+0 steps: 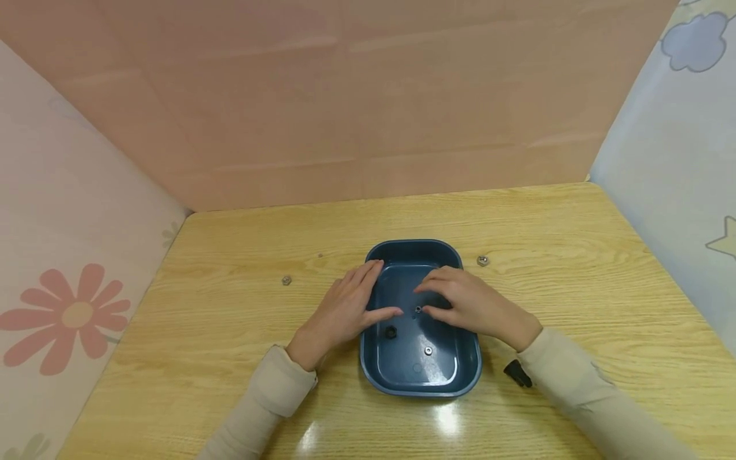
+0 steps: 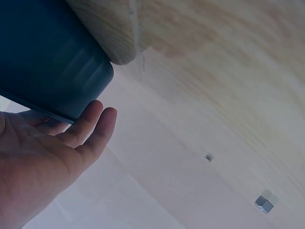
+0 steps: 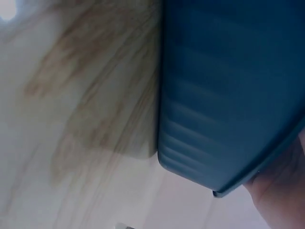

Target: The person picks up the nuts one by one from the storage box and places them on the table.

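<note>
A dark blue tray (image 1: 421,391) stands on the table between my hands. My left hand (image 1: 340,310) lies over its left rim, thumb inside; in the left wrist view, two loosely bent fingers (image 2: 102,128) lie outside the tray. My right hand (image 1: 468,300) reaches over the right rim, its thumb and fingers apart, close to a small metal nut (image 1: 418,309) on the tray floor. Nearer the front lie a black nut (image 1: 391,332) and another small metal nut (image 1: 428,351). In the right wrist view, the tray wall (image 3: 224,95) hides most of the right hand.
Left of the tray, a metal nut (image 1: 287,280) and a tiny nut (image 1: 320,255) lie on the wooden table (image 1: 230,358). A larger metal nut (image 1: 483,260) lies to the right. A black object (image 1: 518,373) sits beside the right sleeve. Walls border the back and sides.
</note>
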`<state>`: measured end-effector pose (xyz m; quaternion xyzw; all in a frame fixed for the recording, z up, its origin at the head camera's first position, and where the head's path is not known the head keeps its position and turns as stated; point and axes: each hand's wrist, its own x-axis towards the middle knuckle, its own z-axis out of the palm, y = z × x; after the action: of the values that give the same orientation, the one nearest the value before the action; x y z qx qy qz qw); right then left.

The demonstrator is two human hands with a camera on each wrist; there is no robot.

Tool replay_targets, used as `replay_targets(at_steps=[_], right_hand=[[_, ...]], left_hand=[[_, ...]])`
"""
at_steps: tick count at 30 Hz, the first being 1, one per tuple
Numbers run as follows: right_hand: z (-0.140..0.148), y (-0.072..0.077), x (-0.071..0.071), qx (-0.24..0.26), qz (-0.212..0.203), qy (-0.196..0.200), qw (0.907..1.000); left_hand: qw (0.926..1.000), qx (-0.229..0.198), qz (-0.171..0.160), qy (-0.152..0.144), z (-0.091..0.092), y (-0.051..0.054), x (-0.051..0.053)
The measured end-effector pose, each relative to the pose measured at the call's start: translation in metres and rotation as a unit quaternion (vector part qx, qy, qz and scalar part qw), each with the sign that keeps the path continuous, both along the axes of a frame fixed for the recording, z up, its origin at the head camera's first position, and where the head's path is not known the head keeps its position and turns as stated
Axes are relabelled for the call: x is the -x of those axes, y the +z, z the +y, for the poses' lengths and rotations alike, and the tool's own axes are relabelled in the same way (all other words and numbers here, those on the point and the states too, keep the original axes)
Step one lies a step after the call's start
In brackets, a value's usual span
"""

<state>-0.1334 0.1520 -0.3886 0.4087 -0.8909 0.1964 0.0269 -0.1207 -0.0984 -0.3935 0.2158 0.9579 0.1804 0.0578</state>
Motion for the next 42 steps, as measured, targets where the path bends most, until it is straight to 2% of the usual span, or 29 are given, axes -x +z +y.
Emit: replay_targets(at_steps=[10,22,34,42], right_hand=[[-0.007,-0.004,0.002,-0.01,-0.013,0.0,0.9999],[-0.013,-0.01,0.004,-0.03,0.025,-0.002,0.9993],[-0.019,-0.011,0.003,-0.09,0.029,-0.03,0.9951],[-0.02,-0.011,0.003,-0.115,0.039,-0.035,0.992]], left_hand=[[1.0,-0.003,0.006,-0.005,0.0,0.001,0.0],[0.9999,-0.006,0.011,-0.002,-0.001,-0.001,0.001],[1.0,-0.007,0.006,-0.004,0.0,-0.001,0.001],[1.0,-0.007,0.002,-0.003,0.0,-0.001,0.001]])
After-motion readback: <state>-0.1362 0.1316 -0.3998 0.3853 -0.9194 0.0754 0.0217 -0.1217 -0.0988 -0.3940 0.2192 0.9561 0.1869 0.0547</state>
